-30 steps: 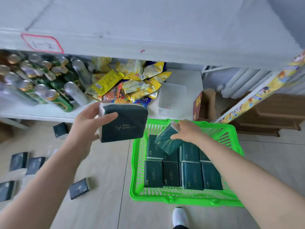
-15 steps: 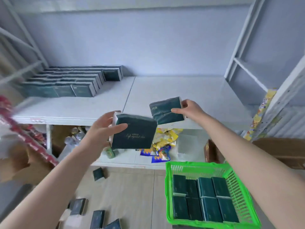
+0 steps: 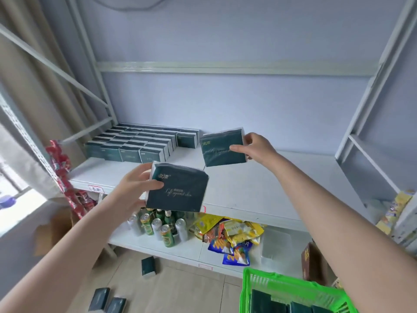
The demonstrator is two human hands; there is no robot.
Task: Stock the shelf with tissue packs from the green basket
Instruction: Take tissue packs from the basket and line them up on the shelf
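My left hand [image 3: 133,188] grips a dark green tissue pack [image 3: 178,188] by its left edge, held in front of the white shelf's [image 3: 259,184] front lip. My right hand [image 3: 255,147] pinches a second dark green tissue pack [image 3: 222,147] by its right edge, raised over the shelf just right of the rows of stocked tissue packs [image 3: 140,143]. The green basket [image 3: 284,288] sits at the bottom right on the floor with several dark packs inside, partly cut off by the frame edge.
The lower shelf holds green cans [image 3: 158,224], snack bags [image 3: 230,231] and a clear plastic tub [image 3: 276,245]. Loose tissue packs [image 3: 147,265] lie on the floor at the lower left. A brown carton [image 3: 311,260] stands beside the basket. Red snack strips [image 3: 63,175] hang at the left.
The view has tilted up from the basket to the shelf. Both hands rose with their packs; the right pack now hovers over the shelf beside the stocked rows.
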